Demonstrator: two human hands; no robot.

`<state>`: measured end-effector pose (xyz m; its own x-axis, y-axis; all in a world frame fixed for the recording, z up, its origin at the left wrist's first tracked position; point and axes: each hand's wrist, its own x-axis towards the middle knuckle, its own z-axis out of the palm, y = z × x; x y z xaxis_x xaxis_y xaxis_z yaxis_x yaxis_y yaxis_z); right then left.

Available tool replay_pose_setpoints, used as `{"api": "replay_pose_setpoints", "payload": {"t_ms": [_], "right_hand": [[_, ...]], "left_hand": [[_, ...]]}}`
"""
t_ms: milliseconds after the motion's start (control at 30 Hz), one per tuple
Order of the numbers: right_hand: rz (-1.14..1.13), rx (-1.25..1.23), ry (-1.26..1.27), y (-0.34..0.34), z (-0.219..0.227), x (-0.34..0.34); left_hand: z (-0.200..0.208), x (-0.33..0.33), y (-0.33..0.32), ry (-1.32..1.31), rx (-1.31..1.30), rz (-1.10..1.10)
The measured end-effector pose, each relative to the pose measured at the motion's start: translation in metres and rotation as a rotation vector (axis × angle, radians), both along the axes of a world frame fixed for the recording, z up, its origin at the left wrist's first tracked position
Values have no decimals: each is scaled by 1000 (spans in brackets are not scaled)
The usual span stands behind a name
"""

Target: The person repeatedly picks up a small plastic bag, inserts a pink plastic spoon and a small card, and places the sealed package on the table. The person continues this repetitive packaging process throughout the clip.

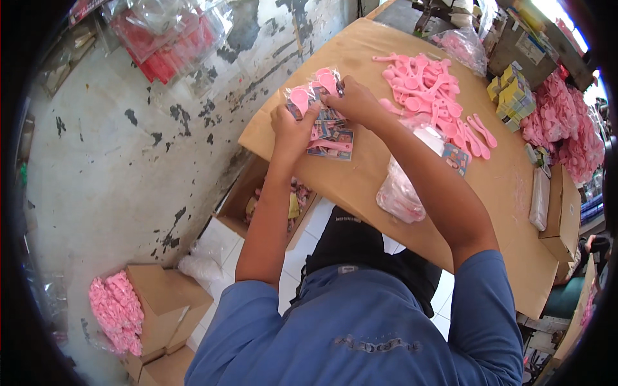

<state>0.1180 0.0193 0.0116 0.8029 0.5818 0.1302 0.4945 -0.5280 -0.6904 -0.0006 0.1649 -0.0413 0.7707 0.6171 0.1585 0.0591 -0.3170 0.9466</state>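
Currently your left hand (295,130) is holding a clear packet (293,110) with a pink spoon (299,98) inside, beside other packets (341,136) near the edge of the table (257,133); your right hand (356,104) is bending over a neighbouring spoon packet (327,80), grip partly hidden, cannot tell if closed. Below, an open cardboard box (308,217) is holding mixed pink and yellow items (294,205); by the wall (129,186), a plastic bag (132,325) is bulging with pink pieces (114,302).

Your left hand (295,132): at a bagged pink spoon (299,98), 12 o'clock.
Your right hand (356,103): at the neighbouring packet (327,82).
Pink spoon pile (421,90): on your tabletop (360,183), 2 o'clock.
Clear bags (400,193): your 3 o'clock.
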Motion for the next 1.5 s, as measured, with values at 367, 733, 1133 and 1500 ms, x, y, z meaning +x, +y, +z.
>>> {"api": "replay_pose_setpoints", "payload": {"t_ms": [367, 733, 1133, 1500], "right_hand": [[300, 152, 310, 29, 5, -127], [474, 71, -119, 75, 14, -170], [294, 196, -355, -103, 111, -126], [-327, 8, -228, -263, 71, -84]], "left_hand": [[-12, -152, -15, -513, -777, 28], [-82, -212, 52, -583, -954, 29], [-291, -265, 60, -204, -1023, 426], [-1, -130, -22, -309, -2, 237]]}}
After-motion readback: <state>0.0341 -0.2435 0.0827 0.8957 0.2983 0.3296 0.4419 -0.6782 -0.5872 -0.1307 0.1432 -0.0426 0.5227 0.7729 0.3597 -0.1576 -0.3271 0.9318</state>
